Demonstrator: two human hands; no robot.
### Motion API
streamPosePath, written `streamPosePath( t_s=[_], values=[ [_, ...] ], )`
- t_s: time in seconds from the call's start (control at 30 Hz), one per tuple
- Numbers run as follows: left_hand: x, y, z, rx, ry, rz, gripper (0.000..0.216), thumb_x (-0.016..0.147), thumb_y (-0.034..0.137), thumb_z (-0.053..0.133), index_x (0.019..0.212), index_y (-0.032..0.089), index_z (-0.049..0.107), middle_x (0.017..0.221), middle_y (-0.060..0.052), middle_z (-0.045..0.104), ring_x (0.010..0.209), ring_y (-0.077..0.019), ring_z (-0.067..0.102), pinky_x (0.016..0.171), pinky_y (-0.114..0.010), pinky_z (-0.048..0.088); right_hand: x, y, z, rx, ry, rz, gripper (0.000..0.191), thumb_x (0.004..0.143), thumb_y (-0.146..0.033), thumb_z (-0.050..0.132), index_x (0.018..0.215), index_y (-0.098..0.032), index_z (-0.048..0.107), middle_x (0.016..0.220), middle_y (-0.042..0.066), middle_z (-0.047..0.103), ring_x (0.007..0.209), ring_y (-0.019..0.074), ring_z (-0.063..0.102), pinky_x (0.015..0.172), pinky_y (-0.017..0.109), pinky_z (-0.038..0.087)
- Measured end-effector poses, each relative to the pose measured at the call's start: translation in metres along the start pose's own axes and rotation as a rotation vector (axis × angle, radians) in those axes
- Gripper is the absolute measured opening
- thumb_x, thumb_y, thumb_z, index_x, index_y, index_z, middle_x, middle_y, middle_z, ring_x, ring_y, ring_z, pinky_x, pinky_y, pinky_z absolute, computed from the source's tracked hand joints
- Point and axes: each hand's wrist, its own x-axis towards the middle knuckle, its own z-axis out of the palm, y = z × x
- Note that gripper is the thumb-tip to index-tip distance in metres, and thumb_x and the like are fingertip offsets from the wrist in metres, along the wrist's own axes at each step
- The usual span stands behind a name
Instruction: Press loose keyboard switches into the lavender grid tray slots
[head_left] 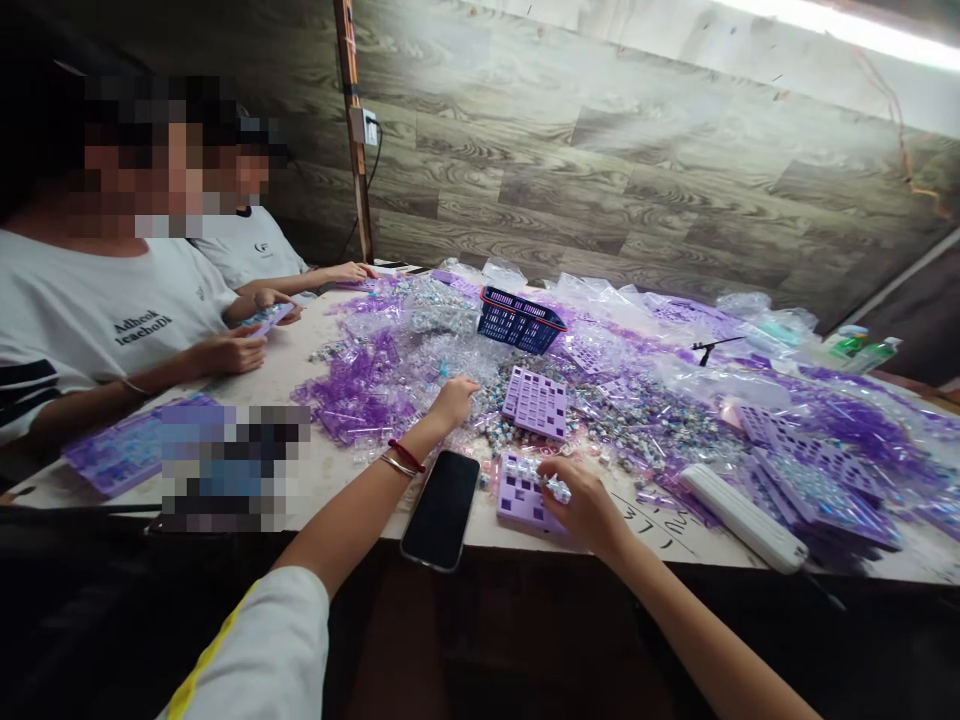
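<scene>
My left hand [454, 402] reaches over the heap of small loose pieces [491, 440], its fingers curled together at the heap's edge; whatever they pinch is too small to make out. My right hand [583, 502] is closed around several small shiny clear pieces [556, 488] above a purple tray with square holes [517, 508]. Some holes along that tray's back and left side contain pale pieces, while others look dark. Just behind it, a second purple grid tray [541, 402] leans on the heap.
A black phone [441, 510] lies between my arms. Beyond stand a dark blue basket [521, 322] and clear plastic bags [600, 290]. On the right are a long white bar [742, 518], stacked purple trays [817, 500] and green bottles [851, 345]. Two people [150, 310] sit at the left.
</scene>
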Motion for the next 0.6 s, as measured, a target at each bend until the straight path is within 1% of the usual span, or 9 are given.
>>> streamPosePath(
  t_s=[0.13, 0.23, 0.3, 0.37, 0.43, 0.6],
  values=[
    [-0.001, 0.004, -0.001, -0.027, 0.031, -0.005, 0.041, 0.075, -0.004, 0.042, 0.096, 0.016, 0.071, 0.104, -0.005, 0.069, 0.101, -0.0158, 0.062, 0.096, -0.029, 0.046, 0.000, -0.005, -0.003, -0.075, -0.141, -0.051, 0.024, 0.075, -0.002, 0.046, 0.089, -0.018, 0.056, 0.086, 0.006, 0.064, 0.082, 0.0197, 0.059, 0.075, 0.030, 0.048],
    [0.000, 0.007, -0.005, -0.039, 0.049, -0.020, 0.036, 0.081, 0.000, 0.046, 0.104, 0.016, 0.068, 0.109, -0.006, 0.068, 0.103, -0.0170, 0.062, 0.098, -0.031, 0.045, 0.005, -0.008, -0.007, -0.100, -0.203, -0.053, 0.025, 0.077, 0.000, 0.046, 0.089, -0.017, 0.059, 0.084, 0.007, 0.065, 0.083, 0.0199, 0.060, 0.075, 0.030, 0.048],
    [0.000, 0.010, -0.008, -0.043, 0.058, -0.035, 0.033, 0.083, 0.003, 0.048, 0.108, 0.014, 0.066, 0.111, -0.008, 0.067, 0.104, -0.0185, 0.061, 0.099, -0.032, 0.045, 0.006, -0.009, -0.008, -0.092, -0.221, -0.039, 0.026, 0.079, 0.000, 0.045, 0.090, -0.017, 0.061, 0.086, 0.007, 0.066, 0.083, 0.0196, 0.061, 0.076, 0.030, 0.048],
    [-0.001, 0.013, -0.011, -0.048, 0.061, -0.046, 0.033, 0.084, 0.003, 0.049, 0.111, 0.012, 0.065, 0.113, -0.009, 0.066, 0.106, -0.0192, 0.061, 0.099, -0.032, 0.045, 0.005, -0.007, -0.007, -0.071, -0.216, -0.033, 0.027, 0.080, 0.000, 0.045, 0.093, -0.018, 0.061, 0.090, 0.007, 0.066, 0.084, 0.0188, 0.062, 0.076, 0.030, 0.049],
    [-0.001, 0.015, -0.012, -0.056, 0.061, -0.053, 0.032, 0.084, 0.002, 0.049, 0.112, 0.010, 0.064, 0.115, -0.010, 0.065, 0.107, -0.0190, 0.060, 0.100, -0.030, 0.043, 0.004, -0.003, -0.006, -0.053, -0.181, -0.032, 0.024, 0.082, -0.003, 0.047, 0.094, -0.018, 0.061, 0.092, 0.007, 0.066, 0.084, 0.0186, 0.063, 0.076, 0.030, 0.049],
    [-0.003, 0.019, -0.012, -0.075, 0.054, -0.073, 0.033, 0.085, 0.002, 0.050, 0.115, 0.009, 0.061, 0.117, -0.011, 0.064, 0.109, -0.0192, 0.059, 0.099, -0.028, 0.043, 0.000, 0.009, -0.001, -0.027, -0.082, -0.020, 0.014, 0.084, -0.011, 0.052, 0.092, -0.019, 0.062, 0.085, 0.006, 0.068, 0.081, 0.0192, 0.065, 0.075, 0.031, 0.051]
  ],
)
